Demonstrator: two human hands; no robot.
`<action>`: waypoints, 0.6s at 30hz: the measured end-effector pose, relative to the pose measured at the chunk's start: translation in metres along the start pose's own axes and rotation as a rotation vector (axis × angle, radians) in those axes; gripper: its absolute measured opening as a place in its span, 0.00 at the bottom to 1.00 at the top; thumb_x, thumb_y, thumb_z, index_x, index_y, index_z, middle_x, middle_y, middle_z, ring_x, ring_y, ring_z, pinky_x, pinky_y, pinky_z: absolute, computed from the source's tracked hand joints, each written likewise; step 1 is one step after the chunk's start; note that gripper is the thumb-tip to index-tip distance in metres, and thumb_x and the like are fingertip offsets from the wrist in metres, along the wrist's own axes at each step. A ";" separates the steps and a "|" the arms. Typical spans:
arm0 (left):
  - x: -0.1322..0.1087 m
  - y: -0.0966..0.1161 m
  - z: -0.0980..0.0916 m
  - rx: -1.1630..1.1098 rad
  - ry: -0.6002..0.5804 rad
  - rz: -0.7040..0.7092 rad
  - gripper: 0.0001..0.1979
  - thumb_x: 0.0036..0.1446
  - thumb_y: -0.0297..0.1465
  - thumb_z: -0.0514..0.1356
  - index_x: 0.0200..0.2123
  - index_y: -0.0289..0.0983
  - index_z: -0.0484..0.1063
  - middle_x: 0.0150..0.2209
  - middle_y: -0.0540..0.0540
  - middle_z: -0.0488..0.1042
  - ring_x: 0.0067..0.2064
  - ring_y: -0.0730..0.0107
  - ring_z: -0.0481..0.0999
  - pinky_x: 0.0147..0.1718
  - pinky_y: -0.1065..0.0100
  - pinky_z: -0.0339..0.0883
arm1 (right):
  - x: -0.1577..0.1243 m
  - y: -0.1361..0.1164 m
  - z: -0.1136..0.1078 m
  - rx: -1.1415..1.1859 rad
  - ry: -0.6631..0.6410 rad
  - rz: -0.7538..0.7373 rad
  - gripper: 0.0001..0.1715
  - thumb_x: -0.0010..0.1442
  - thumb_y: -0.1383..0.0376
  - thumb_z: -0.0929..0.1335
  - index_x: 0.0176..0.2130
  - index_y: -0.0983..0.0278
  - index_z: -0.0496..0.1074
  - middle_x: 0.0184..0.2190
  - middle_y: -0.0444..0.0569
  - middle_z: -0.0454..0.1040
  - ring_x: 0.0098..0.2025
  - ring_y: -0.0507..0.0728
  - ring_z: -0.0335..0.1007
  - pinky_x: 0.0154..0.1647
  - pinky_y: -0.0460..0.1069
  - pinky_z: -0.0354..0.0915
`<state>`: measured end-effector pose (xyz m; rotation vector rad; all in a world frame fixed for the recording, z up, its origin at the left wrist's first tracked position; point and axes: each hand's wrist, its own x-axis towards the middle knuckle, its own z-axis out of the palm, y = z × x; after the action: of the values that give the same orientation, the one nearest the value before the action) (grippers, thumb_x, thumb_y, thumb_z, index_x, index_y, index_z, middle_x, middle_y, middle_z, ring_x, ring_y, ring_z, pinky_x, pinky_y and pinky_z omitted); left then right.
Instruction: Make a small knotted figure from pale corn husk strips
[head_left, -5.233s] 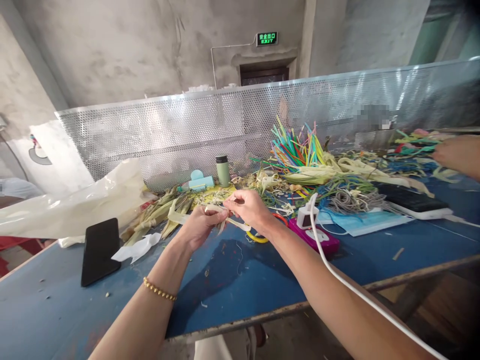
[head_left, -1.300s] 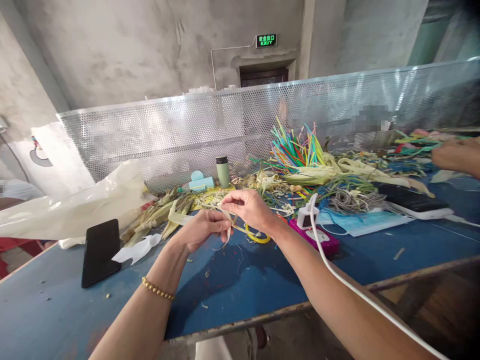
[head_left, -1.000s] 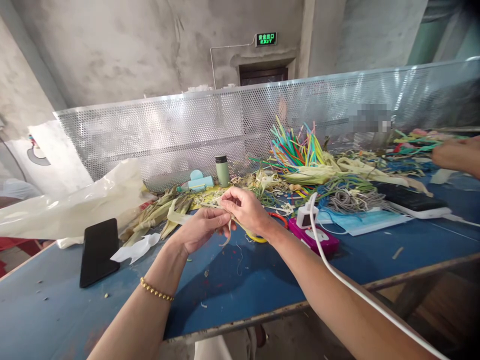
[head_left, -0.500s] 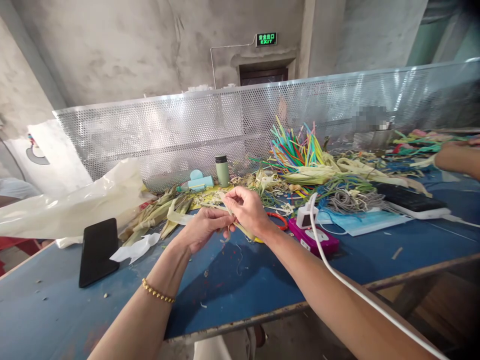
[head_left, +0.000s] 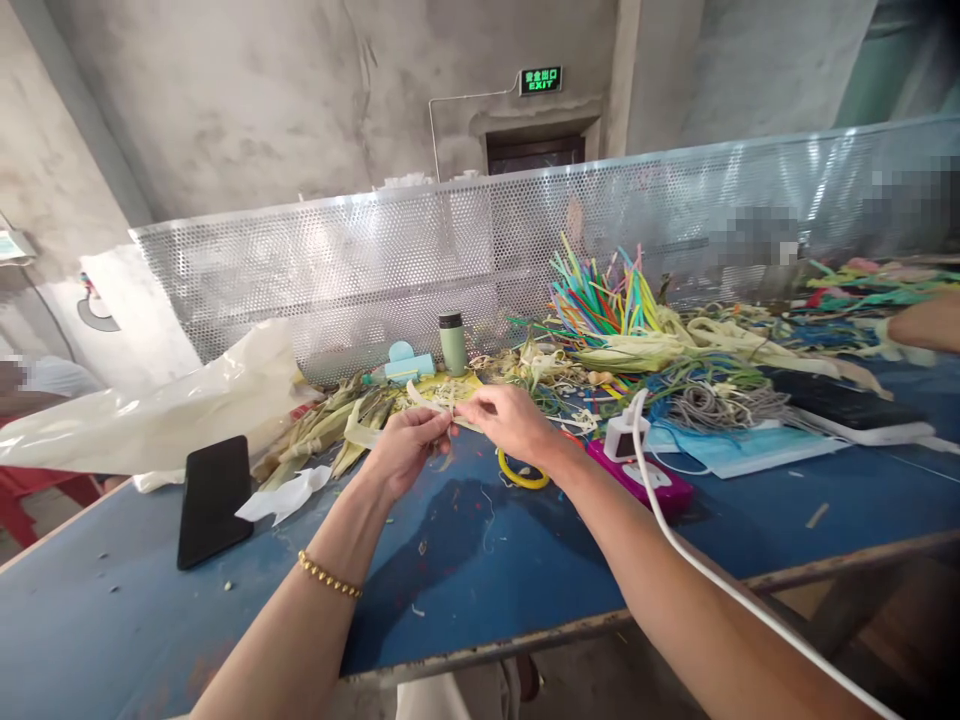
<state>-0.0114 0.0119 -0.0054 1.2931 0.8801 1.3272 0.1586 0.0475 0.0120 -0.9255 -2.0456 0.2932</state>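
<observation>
Above the blue table, my left hand point(head_left: 409, 447) is closed in a pinch on a pale strip of corn husk point(head_left: 422, 398), whose loose end sticks up past the fingers. Fingertips of my right hand point(head_left: 511, 420) are pressed together at the same strip, just right of the left thumb. The exact grip between the fingertips is too small to make out. A yellow ring point(head_left: 523, 478) lies on the table below my right wrist. Dried corn husks point(head_left: 311, 425) are heaped left of my left hand.
A black phone point(head_left: 215, 502) lies at the left. Behind my hands stands a green bottle point(head_left: 452, 345). Colourful pipe cleaners point(head_left: 600, 295), a purple power strip point(head_left: 649, 482) with a white cable, and a blue mask point(head_left: 750, 450) are rightward. Another person's arm point(head_left: 926, 322) reaches in at right.
My hands have moved slightly apart, the right hand shifting right and turning flatter. The yellow ring shows more fully. The whole view has shifted a little.
</observation>
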 end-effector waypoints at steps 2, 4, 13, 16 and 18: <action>0.001 0.000 -0.001 -0.021 -0.033 0.011 0.09 0.46 0.31 0.68 0.26 0.30 0.74 0.26 0.45 0.73 0.22 0.77 0.67 0.24 0.71 0.58 | -0.002 -0.002 0.001 0.129 -0.155 0.029 0.15 0.59 0.61 0.67 0.25 0.67 0.73 0.20 0.45 0.71 0.22 0.50 0.64 0.25 0.45 0.57; 0.000 0.001 -0.001 -0.039 -0.075 0.019 0.09 0.45 0.29 0.68 0.28 0.30 0.75 0.28 0.45 0.74 0.24 0.76 0.70 0.26 0.71 0.60 | -0.004 -0.003 0.003 0.245 -0.192 0.067 0.12 0.59 0.64 0.66 0.27 0.67 0.73 0.21 0.45 0.72 0.20 0.49 0.64 0.22 0.44 0.58; 0.000 0.000 -0.002 0.034 -0.048 0.078 0.09 0.48 0.31 0.67 0.25 0.30 0.73 0.24 0.46 0.73 0.23 0.76 0.69 0.25 0.72 0.58 | -0.005 -0.002 0.007 0.436 -0.170 0.103 0.07 0.55 0.67 0.67 0.27 0.67 0.72 0.19 0.43 0.69 0.17 0.47 0.62 0.17 0.42 0.58; 0.001 -0.002 -0.001 -0.030 -0.020 0.063 0.08 0.46 0.30 0.67 0.24 0.31 0.72 0.24 0.47 0.72 0.22 0.78 0.68 0.24 0.73 0.58 | -0.006 -0.006 0.006 0.497 -0.180 0.090 0.07 0.54 0.67 0.66 0.27 0.68 0.72 0.19 0.42 0.69 0.17 0.46 0.62 0.17 0.41 0.58; 0.002 -0.004 0.000 -0.083 -0.001 0.028 0.08 0.46 0.28 0.66 0.23 0.31 0.71 0.24 0.48 0.72 0.21 0.79 0.67 0.24 0.73 0.59 | -0.007 -0.008 0.005 0.512 -0.183 0.091 0.06 0.54 0.69 0.66 0.27 0.68 0.72 0.18 0.42 0.68 0.17 0.46 0.61 0.17 0.41 0.57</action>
<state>-0.0107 0.0141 -0.0086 1.2454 0.8001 1.3710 0.1529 0.0379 0.0084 -0.6881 -1.9496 0.9317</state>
